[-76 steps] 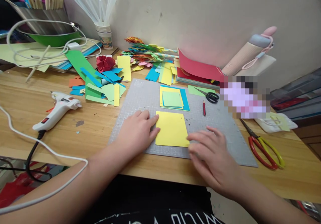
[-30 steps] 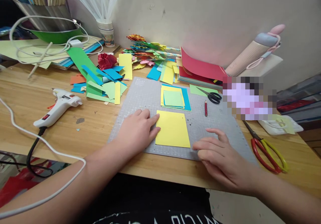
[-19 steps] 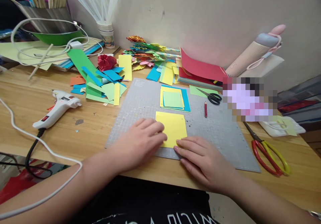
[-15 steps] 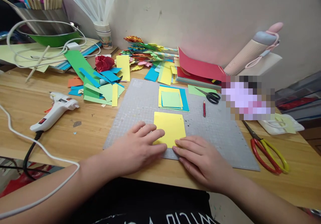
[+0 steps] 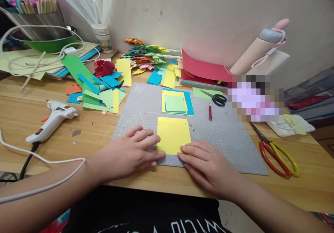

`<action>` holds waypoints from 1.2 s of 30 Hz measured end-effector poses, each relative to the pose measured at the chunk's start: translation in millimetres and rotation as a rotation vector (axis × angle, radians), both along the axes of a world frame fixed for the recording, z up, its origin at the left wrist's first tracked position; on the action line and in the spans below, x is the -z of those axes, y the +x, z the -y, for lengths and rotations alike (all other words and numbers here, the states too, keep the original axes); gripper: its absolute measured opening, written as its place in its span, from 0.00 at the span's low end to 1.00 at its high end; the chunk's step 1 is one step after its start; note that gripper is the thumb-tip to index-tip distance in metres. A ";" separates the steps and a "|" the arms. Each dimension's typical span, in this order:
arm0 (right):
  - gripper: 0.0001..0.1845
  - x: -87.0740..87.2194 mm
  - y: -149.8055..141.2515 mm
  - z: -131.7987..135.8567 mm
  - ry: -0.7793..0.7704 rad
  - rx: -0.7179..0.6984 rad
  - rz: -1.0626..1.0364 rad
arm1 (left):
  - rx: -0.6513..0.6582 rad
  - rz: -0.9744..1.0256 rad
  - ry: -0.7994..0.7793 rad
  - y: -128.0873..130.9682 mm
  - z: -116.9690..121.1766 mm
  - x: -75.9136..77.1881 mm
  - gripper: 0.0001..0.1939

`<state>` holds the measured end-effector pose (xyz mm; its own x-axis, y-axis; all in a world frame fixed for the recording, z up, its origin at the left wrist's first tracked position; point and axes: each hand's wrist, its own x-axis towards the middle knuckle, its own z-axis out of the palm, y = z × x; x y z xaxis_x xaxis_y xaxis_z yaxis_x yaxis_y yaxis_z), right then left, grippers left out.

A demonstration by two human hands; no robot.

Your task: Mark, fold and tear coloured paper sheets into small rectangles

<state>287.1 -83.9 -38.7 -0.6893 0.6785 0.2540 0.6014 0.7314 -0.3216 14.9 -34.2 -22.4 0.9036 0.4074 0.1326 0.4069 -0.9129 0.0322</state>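
One square yellow paper sheet (image 5: 173, 135) lies on the grey gridded cutting mat's (image 5: 216, 135) front; I see the left hand (image 5: 137, 151) loosely spread, the right hand's (image 5: 207, 165) fingers together; uneven pressure might skew it.

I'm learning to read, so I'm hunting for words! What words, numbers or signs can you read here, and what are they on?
No whole word can be read.
Black clothing: white letters, cut off by the picture's edge.
Grey mat: printing in the far left corner, too small.
White glue gun: dark marking, too small.
Tilted bottle: faint mark, too small.
Yellow sheet: no writing that I can make out.
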 end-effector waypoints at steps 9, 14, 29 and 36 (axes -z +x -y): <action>0.15 -1.0 -0.1 -0.5 0.015 0.008 -0.013 | -0.036 -0.047 -0.020 -12.5 1.7 -7.6 0.13; 0.15 -0.8 0.9 -0.1 -0.003 0.009 -0.001 | -0.029 -0.123 -0.046 -19.6 3.1 -13.4 0.13; 0.12 -24.7 -10.6 -41.4 -0.179 -0.124 0.032 | -0.648 0.097 -0.383 59.9 -68.7 1.1 0.30; 0.06 3.6 -6.7 -53.3 -0.157 0.238 -0.388 | -0.583 0.102 -0.445 60.0 -67.1 -2.6 0.21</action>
